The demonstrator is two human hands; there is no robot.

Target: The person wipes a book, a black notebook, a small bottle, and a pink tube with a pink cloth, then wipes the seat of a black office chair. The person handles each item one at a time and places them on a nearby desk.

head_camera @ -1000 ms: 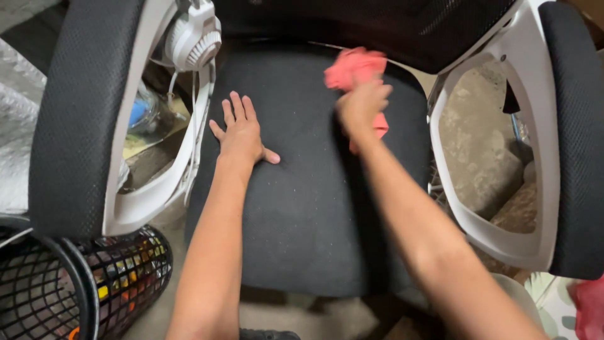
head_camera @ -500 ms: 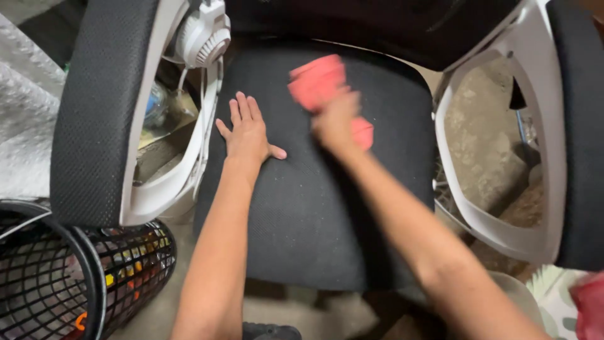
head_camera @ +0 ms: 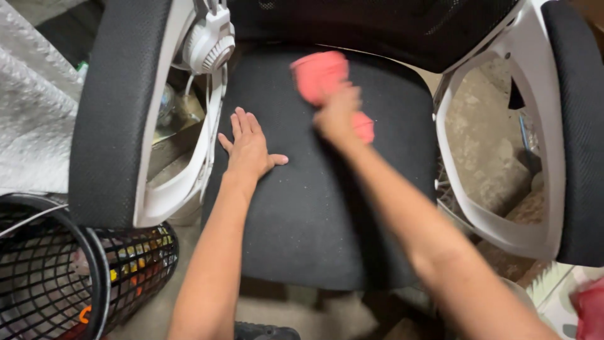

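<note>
Two bare hands on black chair seat (head_camera: 302, 214) | left hand (head_camera: 250, 148) flat, fingers spread, grip empty, near left edge | right hand (head_camera: 336, 113) grip closed around pink cloth (head_camera: 318, 72), pressed on seat's far part, blurred

looking steeply down from head height, close over the black chair seat (head_camera: 302, 208), facing toward the backrest (head_camera: 377, 25); taking in both armrests at the edges and a black mesh basket (head_camera: 56, 277) at lower left.
</note>
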